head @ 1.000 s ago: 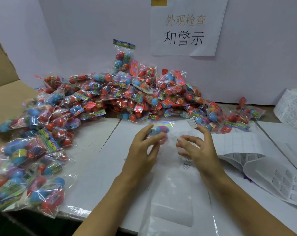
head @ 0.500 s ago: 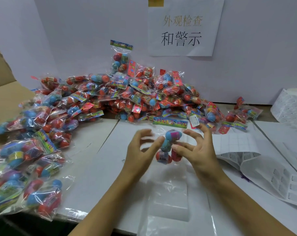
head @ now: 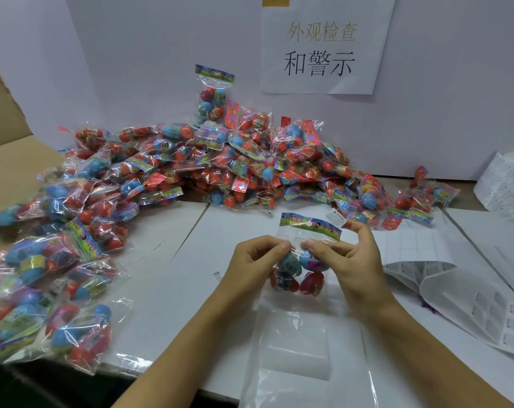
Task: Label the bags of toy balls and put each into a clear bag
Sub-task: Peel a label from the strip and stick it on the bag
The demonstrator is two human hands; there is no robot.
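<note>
Right now the likeliest slip sits closest to me: the clear bag (head: 297,363) lies flat and limp beneath my wrists, its mouth just under what I hold, and I judge the thin film could stick shut or fold as the bag of balls goes in, so it catches at the lip. A second risk, I think, is the small white label (head: 336,217) stuck to a fingertip of my right hand (head: 353,262); it could curl onto my finger or land crooked on the crinkly plastic.

My left hand (head: 254,265) has its thumb and forefinger closed in a pinch on the bag of toy balls (head: 301,262), just below its printed header. My right hand pinches the same bag from the other side, thumb and forefinger nearly meeting the left ones, while another finger lifts behind the header with the label. The bag hangs between both hands, above the clear bag's mouth.

To the right of my right hand lie label sheets (head: 444,278). Beyond both hands and off to my left spreads the pile of ball bags (head: 208,169).
</note>
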